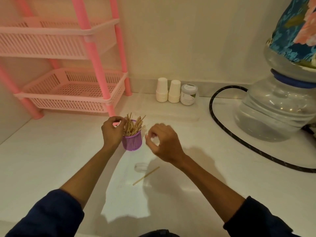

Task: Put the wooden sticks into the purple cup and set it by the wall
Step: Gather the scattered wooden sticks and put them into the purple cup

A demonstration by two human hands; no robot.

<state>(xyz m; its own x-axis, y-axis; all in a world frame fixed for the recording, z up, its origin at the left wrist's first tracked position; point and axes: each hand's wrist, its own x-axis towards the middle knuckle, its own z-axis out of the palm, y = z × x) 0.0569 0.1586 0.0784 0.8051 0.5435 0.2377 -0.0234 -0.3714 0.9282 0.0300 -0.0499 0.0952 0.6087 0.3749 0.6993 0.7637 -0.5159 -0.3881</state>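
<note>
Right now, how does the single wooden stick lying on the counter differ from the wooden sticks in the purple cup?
The single wooden stick lies flat on the white counter, alone, nearer the person; the bundled wooden sticks stand nearly upright, packed together inside the purple mesh cup. The single stick is untouched by either hand; the bundle has the left hand at its tips. Both look like the same thin, pale wood.

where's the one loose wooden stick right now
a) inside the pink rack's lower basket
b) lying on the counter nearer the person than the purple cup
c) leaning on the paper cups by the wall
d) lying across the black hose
b: the loose stick lies flat on the white counter, nearer the person than the purple cup, between the forearms.
</note>
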